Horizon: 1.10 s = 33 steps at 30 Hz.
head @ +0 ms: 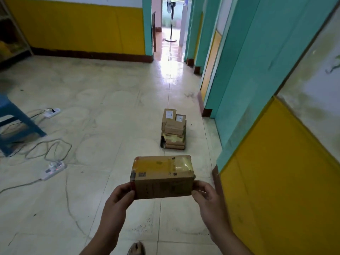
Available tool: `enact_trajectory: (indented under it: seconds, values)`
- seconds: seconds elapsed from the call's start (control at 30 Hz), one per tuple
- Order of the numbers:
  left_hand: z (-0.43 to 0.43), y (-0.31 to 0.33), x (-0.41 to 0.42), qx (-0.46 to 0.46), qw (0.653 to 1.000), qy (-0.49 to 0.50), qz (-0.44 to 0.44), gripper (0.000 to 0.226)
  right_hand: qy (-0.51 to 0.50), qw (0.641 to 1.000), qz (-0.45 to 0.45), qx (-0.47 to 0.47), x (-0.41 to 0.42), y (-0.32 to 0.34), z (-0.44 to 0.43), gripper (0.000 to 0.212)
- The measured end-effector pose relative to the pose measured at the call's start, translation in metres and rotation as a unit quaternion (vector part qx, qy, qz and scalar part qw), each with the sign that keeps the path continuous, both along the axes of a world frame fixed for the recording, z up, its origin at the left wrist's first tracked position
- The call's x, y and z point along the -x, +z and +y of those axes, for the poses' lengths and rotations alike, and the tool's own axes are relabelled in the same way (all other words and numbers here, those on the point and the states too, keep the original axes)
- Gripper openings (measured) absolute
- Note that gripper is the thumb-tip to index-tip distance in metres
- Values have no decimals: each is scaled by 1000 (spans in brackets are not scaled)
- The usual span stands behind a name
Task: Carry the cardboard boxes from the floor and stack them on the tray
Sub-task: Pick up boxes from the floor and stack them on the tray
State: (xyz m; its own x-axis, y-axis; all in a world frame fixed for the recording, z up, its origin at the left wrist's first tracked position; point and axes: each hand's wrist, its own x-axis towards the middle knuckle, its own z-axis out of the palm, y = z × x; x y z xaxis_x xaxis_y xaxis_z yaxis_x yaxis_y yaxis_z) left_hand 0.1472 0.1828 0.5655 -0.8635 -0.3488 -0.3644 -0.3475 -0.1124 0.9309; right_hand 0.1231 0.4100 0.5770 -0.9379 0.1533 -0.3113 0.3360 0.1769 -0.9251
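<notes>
A foot (136, 249) shows lowest, and above it the left hand (119, 195) and right hand (204, 194) grip a taped cardboard box (161, 178) by its two ends, fingers curled round it (held level, off the floor). Farther on, a stack of boxes (173, 129) sits on a dark tray (162, 144) near the teal wall, with a standing fan (171, 21) beyond the doorway.

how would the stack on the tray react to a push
Probably tippy: the stack is tall and narrow for the tray. Its top boxes sit unevenly, so they would likely slide off first.
</notes>
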Motion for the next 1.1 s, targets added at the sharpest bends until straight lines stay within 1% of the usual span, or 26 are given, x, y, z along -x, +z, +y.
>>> enact_trajectory:
  seconds: [0.07, 0.13, 0.17, 0.27, 0.33, 0.43, 0.57, 0.77, 0.83, 0.97, 1.1]
  values:
    - [-41, 1, 45, 0, 1000, -7, 2, 24, 0, 1000, -3, 1, 44, -1, -37, 21]
    - [-68, 9, 76, 7, 1000, -23, -4, 23, -6, 1000, -9, 3, 70, 6, -63, 22]
    - [-90, 10, 106, 11, 999, -36, -3, 23, -7, 1000, -12, -1, 98, 6, -84, 22]
    - [-113, 16, 152, 20, 998, -63, -7, 22, -13, 1000, -22, 8, 134, 11, -106, 20]
    - [-134, 15, 195, 17, 996, -87, -14, 20, -25, 999, -31, 0, 174, 4, -125, 19]
    - [-152, 11, 258, 20, 994, -107, -17, 18, -42, 998, -41, -8, 231, 0, -147, 19]
    - [-167, 0, 345, 24, 991, -132, -22, 23, -56, 998, -38, 2, 316, -17, -167, 15]
    - [-190, -6, 486, 32, 991, -122, -49, 26, -85, 994, -65, 33, 453, -46, -195, 13]
    - [-200, -2, 525, 41, 992, -111, -52, 26, -84, 992, -79, 49, 494, -47, -206, 15]
    - [-222, 1, 611, 71, 991, -103, -54, 16, -81, 989, -105, 67, 576, -39, -230, 23]
    - [-242, -9, 706, 89, 986, -129, -53, 14, -96, 986, -124, 65, 656, -38, -250, 38]
